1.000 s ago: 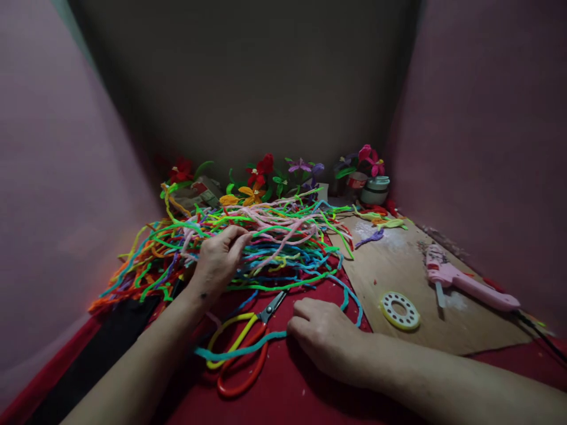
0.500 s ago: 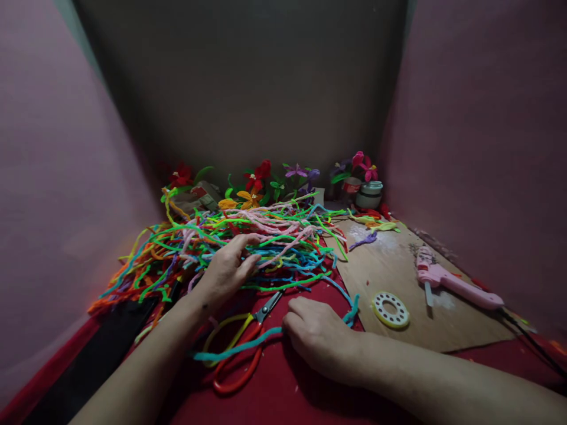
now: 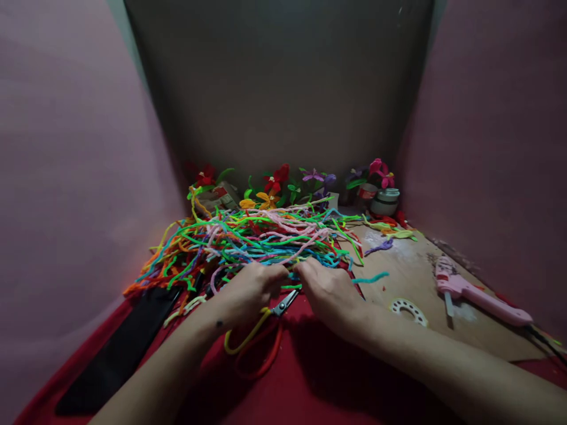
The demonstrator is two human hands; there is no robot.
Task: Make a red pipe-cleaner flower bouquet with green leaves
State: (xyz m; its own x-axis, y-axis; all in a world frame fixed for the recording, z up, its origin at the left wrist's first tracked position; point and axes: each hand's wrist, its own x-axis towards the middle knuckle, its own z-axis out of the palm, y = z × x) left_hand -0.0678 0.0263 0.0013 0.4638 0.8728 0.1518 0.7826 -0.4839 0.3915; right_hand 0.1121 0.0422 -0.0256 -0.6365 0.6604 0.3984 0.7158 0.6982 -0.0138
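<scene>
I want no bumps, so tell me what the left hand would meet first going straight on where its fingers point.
The left hand points toward the right hand, so it would likely touch that first, though depth is unclear and colourful strands may lie between.

2 hands (image 3: pixel 250 283) (image 3: pixel 332 289) near pipe cleaners (image 3: pixel 274 227)
</scene>
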